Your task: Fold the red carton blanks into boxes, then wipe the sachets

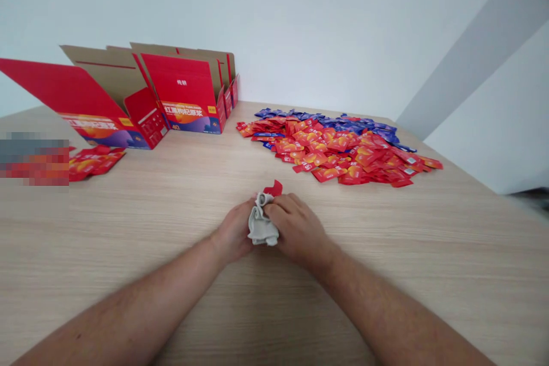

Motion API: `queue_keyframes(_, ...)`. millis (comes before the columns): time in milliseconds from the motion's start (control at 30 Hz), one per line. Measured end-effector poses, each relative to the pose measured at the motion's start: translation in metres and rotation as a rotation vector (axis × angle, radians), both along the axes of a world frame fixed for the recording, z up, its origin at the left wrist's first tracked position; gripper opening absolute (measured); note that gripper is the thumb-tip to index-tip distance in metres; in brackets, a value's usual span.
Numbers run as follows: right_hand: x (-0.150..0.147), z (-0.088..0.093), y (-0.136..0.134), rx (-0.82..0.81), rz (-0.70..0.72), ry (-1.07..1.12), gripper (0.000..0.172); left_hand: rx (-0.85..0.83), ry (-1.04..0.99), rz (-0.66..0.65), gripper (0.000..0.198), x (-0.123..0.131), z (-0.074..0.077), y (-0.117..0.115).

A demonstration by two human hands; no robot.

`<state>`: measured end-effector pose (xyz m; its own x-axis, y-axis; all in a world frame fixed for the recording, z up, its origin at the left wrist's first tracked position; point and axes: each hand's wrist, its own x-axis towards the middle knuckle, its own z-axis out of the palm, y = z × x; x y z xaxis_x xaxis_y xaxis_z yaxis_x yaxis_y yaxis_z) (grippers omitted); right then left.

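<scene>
Mid-tabletop [128,223], near side: L hand [237,230] & R hand [298,226] both curled tight on grey cloth [263,226].
Red packet [274,188] pokes out just beyond, by R fingers; prob. soft, so light, even pressure's best, cloth flat, no twisting. Further back, red sachets [343,154] w/ blue sachets [373,126] R, open boxes [184,91] L.

Place: looks like a packing spot in an indoor workroom; whether in a workshop or an office cannot be told.
Table [450,240]: broad, with a pale wood-grain top, used as a work surface.
Boxes [184,88]: several in one red print, flaps up, lined up at the back left.
Sachets [330,143]: red and blue, heaped loose in bulk, more than household amounts.
Wall [326,28]: plain white, more like business premises than a home.
</scene>
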<state>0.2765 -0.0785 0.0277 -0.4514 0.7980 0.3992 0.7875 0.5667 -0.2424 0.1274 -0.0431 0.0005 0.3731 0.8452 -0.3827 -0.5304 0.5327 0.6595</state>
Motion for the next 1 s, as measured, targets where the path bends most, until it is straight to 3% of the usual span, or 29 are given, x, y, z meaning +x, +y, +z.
queue_keyframes(100, 0.0, -0.001, 0.001, 0.026, -0.082, 0.074, 0.013, 0.028, -0.057, -0.016, 0.022, -0.003, 0.002, 0.0)
queue_keyframes(233, 0.001, -0.005, 0.001, 0.075, 0.151, 0.056, 0.014, -0.077, -0.108, -0.122, 0.031, -0.005, 0.006, -0.001)
queue_keyframes(400, 0.003, -0.007, 0.002, 0.098, -0.018, 0.127, 0.015, -0.05, -0.157, -0.028, 0.04, -0.002, 0.015, -0.003)
queue_keyframes(500, 0.001, -0.007, 0.0, 0.085, 0.155, 0.059, 0.013, -0.128, -0.154, -0.109, 0.044, -0.002, 0.018, -0.005)
queue_keyframes(633, 0.0, -0.007, -0.001, 0.103, 0.013, 0.126, 0.016, -0.097, -0.213, -0.022, 0.037, -0.004, 0.017, -0.005)
queue_keyframes(667, 0.0, -0.007, -0.002, 0.105, 0.015, 0.124, 0.015, -0.108, -0.226, -0.041, 0.036, -0.005, 0.016, -0.005)
queue_keyframes(767, -0.002, -0.008, -0.004, 0.073, 0.201, 0.037, 0.012, -0.218, -0.227, -0.219, 0.044, -0.008, 0.013, -0.004)
queue_keyframes(800, -0.003, -0.008, -0.004, 0.061, 0.221, 0.025, 0.012, -0.232, -0.227, -0.232, 0.047, -0.009, 0.012, -0.003)
queue_keyframes(933, -0.004, -0.009, -0.005, 0.028, 0.084, 0.054, 0.016, -0.204, -0.23, -0.1, 0.048, -0.01, 0.011, 0.0)
queue_keyframes(1000, -0.005, -0.009, -0.005, 0.003, 0.172, 0.015, 0.014, -0.244, -0.215, -0.175, 0.052, -0.011, 0.012, 0.001)
